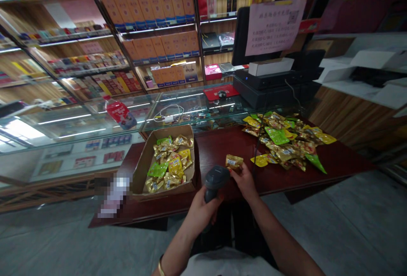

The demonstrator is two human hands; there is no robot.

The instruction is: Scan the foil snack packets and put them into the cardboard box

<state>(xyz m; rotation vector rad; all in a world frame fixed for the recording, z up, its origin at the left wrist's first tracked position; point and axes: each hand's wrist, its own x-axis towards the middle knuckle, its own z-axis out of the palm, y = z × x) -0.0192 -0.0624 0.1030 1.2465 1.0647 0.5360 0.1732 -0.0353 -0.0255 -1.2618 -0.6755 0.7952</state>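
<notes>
My left hand (203, 208) is wrapped round the handle of a black barcode scanner (217, 177), whose head points up and to the right. Between the fingers of my right hand (244, 181) is a small gold snack packet (234, 162), its white label facing up beside the scanner head. To the left, a shallow cardboard box (139, 179) on the dark red table holds several gold, green and yellow packets. A loose pile of similar snack packets (286, 151) lies on the right of the table.
Behind the dark red table (219, 140) stands a glass display counter (187, 93) with a white cable (169, 118). A monitor (241, 34) carries a pink paper notice (275, 26). A red-labelled bottle (120, 112) stands left. The scanner's dark cord passes by the pile.
</notes>
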